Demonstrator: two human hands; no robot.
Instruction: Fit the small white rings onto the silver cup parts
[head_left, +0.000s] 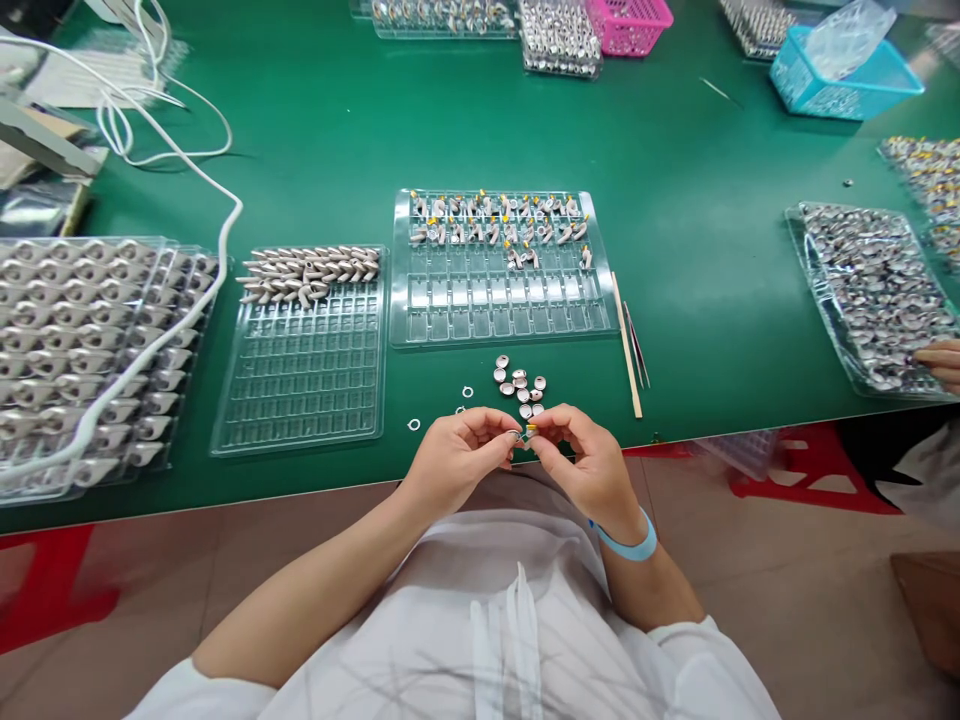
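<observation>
My left hand (457, 455) and my right hand (581, 460) meet at the near edge of the green table (315, 150), fingertips pinched together on a tiny grey and yellow part (525, 432). Just beyond the fingers lies a small heap of round silver caps (519, 383), with loose white rings (414, 424) to its left. Farther back, a clear tray (502, 300) holds rows of small grey parts with yellow tips (495, 222). Another clear tray (300, 390) on the left carries a pile of grey shells (307, 273).
Stacked trays of grey shells (90, 340) fill the far left, crossed by a white cable (187, 330). Thin sticks (628, 345) lie right of the middle tray. At the right, another person's hand (941, 362) rests at a tray of silver parts (874, 290). Pink (630, 25) and blue baskets (840, 75) stand at the back.
</observation>
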